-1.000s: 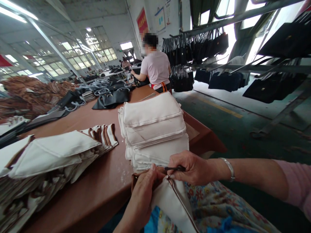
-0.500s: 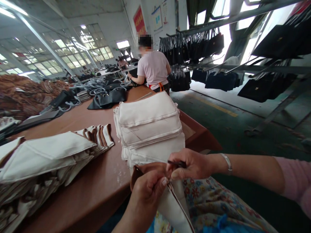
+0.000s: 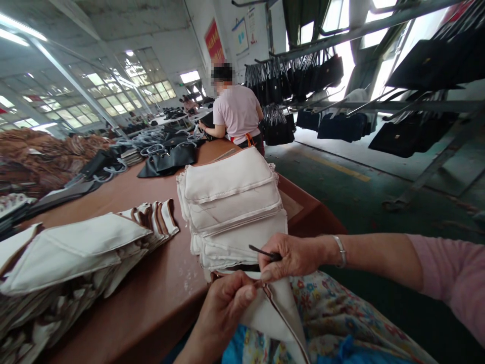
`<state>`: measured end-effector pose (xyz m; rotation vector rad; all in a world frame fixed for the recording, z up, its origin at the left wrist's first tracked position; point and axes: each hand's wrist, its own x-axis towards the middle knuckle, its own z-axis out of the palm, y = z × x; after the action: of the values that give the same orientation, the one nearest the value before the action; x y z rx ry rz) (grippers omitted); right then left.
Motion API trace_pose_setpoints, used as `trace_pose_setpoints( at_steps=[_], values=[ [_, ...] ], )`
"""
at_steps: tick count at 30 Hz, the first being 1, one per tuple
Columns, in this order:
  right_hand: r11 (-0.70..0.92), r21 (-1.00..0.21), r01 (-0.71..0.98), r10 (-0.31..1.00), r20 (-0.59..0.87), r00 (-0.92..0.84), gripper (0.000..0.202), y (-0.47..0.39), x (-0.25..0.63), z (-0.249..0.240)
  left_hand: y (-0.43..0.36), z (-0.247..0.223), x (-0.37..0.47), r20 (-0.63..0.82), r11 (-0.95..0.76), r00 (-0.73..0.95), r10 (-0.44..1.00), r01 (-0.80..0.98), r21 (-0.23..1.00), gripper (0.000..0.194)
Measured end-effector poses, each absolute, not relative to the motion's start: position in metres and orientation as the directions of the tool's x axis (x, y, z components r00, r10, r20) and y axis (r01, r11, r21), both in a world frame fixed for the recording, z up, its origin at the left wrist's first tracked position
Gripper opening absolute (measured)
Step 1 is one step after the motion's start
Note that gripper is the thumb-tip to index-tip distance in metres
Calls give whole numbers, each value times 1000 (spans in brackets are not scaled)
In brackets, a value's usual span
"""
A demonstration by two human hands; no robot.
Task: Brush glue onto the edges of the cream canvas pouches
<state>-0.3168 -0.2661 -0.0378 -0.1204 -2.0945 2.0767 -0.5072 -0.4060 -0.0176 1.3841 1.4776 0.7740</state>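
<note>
My left hand (image 3: 231, 298) pinches the upper end of a cream fabric piece (image 3: 271, 316) with a narrow brown-edged seam running down it. Close beside it, my right hand (image 3: 290, 257) is closed around a small dark pointed tool (image 3: 261, 251), whose thin tip sticks out to the left; its exact kind is hard to make out. The right thumb and fingertips are also at the brown edge, near the left fingertips. The piece hangs over my lap. Just beyond my hands, a stack of cream sewn pieces (image 3: 231, 202) lies on the brown-covered table (image 3: 166, 273).
Another pile of cream pieces with brown edges (image 3: 79, 242) lies at the left. Black bags (image 3: 168, 159) with grey cords lie farther back. A person in a pink shirt (image 3: 238, 111) stands at the table's far end. Black bags hang on a metal rack (image 3: 417, 103) at the right.
The brown part of the piece that stood up behind my hands has dropped mostly out of sight. The dark tool's tip now points farther out to the left. Both hands stay close together.
</note>
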Motion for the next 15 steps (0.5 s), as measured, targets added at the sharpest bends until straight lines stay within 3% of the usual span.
trace_pose_setpoints(
  at_steps=[3,6,8,10,12,15],
  values=[
    [22,-997,-77,249,80,-965,41,-259,-309,-42,-411,-16,-534,-366,274,249,897,337,901,52],
    [134,-991,-16,205,44,-978,40,-243,-303,-40,-417,0,-548,-428,268,227,875,511,817,41],
    [348,-937,16,236,71,-969,36,-235,-305,-31,-416,16,-544,-407,240,176,897,578,780,38],
    [505,-863,-20,293,194,-936,35,-236,-312,-15,-410,32,-531,-378,238,138,916,570,786,33],
    [514,-851,-110,286,290,-913,44,-249,-323,2,-399,44,-515,-326,225,104,940,530,818,29],
    [456,-881,-121,235,251,-939,57,-277,-342,11,-386,49,-502,-313,237,100,944,451,860,27]
  ],
)
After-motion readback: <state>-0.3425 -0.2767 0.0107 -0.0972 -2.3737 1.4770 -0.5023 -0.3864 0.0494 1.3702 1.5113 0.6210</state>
